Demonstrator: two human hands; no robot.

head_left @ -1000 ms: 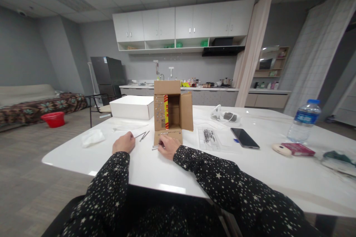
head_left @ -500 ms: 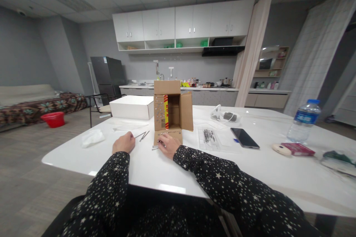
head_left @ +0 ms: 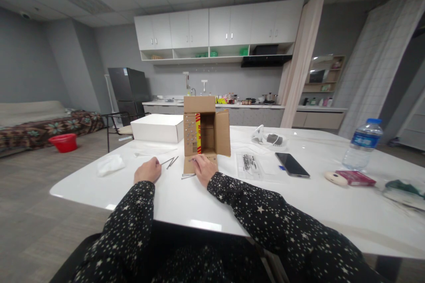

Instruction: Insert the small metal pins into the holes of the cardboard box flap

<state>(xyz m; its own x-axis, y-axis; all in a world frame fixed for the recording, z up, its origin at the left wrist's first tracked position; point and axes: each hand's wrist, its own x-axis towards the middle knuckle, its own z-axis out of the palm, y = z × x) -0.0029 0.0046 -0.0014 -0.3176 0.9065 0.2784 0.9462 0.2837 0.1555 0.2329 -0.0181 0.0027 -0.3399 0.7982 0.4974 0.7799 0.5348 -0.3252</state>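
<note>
The white counter [head_left: 299,194] carries an open cardboard box [head_left: 206,135] that stands on its side, its mouth facing the person, one flap raised and one lying flat toward the near edge. Both arms in star-patterned sleeves reach forward across the counter. The right hand [head_left: 205,169] lies palm down on the flat front flap, fingers [head_left: 198,162] stretched forward and loosely spread over the row of holes there; whether they pinch anything cannot be told. The left hand [head_left: 148,170] rests on the counter to the left of the box, curled into a loose fist, with thin metal nails [head_left: 170,162] sticking out from it, long axes pointing forward and to the right. More nails [head_left: 187,176] lie flat just left of the right hand, running left to right. Since half a second ago the right hand has slid forward onto the flap, uncovering those loose nails; the left hand has stayed put.
</note>
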